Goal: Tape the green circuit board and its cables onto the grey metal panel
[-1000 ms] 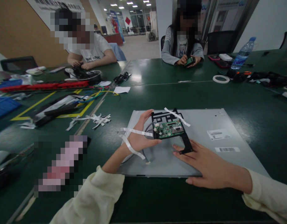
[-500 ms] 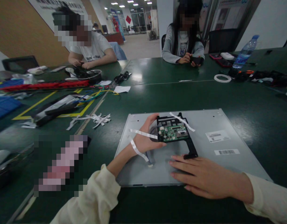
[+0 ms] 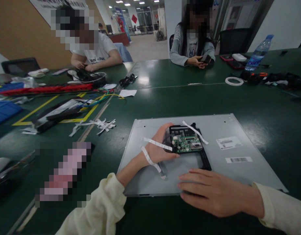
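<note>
A grey metal panel [image 3: 238, 124] lies flat on the green table. On it rests a black plastic bracket [image 3: 204, 160] carrying a small green circuit board [image 3: 187, 143]. My left hand [image 3: 157, 147] grips the bracket's left edge, thumb along its lower side, and white tape strips [image 3: 152, 143] cling to the back of the hand and wrist. Another tape strip [image 3: 195, 132] crosses the bracket's top. My right hand [image 3: 211, 192] lies flat, fingers spread, on the panel's near edge just below the bracket's lower leg.
Loose tape strips [image 3: 98, 124] lie left of the panel. Cables, a red strip [image 3: 47, 88] and yellow floor-tape marks fill the left table. Two people sit at the far side. A water bottle [image 3: 259, 52], a tape roll [image 3: 234, 81] and dark tools sit at the right rear.
The bracket with the board has come down and toward me, now lying lower on the panel. My right hand slid back toward the panel's near edge.
</note>
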`<state>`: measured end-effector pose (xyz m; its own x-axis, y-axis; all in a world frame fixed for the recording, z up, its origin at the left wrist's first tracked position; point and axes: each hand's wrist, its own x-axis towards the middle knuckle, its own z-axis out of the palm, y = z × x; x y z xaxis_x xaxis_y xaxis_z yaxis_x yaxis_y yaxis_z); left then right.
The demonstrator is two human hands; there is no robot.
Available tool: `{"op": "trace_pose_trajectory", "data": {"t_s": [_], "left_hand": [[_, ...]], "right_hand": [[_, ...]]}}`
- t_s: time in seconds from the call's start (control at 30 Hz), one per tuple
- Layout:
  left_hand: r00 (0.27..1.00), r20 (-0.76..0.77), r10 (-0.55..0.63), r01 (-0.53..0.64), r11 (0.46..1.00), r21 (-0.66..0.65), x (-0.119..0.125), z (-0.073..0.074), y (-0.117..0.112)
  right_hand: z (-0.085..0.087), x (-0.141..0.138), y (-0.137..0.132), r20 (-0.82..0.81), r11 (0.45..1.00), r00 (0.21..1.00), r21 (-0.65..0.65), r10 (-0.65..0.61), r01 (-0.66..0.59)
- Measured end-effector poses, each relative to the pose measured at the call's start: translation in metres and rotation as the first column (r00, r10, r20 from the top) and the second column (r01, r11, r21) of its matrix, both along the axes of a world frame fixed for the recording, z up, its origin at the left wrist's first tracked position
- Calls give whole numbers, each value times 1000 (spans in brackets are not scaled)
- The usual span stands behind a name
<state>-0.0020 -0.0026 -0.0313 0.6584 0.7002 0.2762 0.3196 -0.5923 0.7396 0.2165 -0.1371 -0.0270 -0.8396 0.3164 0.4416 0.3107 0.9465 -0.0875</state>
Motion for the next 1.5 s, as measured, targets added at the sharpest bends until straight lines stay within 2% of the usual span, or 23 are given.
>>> {"op": "trace_pose_trajectory", "data": {"t_s": [0.23,0.47,0.63,0.87,1.03,1.23,1.5], "left_hand": [[997,-57,-51,51,999,7,1,-5,0],[996,-24,-87,85,994,-74,-3,-2,1],[996,-27,-84,82,994,-75,-4,-3,1],[996,-36,-85,82,993,-81,-5,-4,3],[996,-19,-82,80,993,-86,-7,-5,4],[993,57,-99,104,990,-98,-8,-5,5],[982,154,-111,148,956,-252,-8,0,5]], "right_hand": [[0,-1,-2,30,996,999,-80,-38,40],[-4,-1,-1,35,994,999,-103,-31,34],[-4,1,-1,32,989,997,-133,-67,70],[4,6,0,48,951,979,-234,-196,202],[2,3,4,93,889,938,-300,-333,345],[-1,2,6,131,854,915,-331,-381,402],[1,1,5,159,851,908,-318,-388,419]]}}
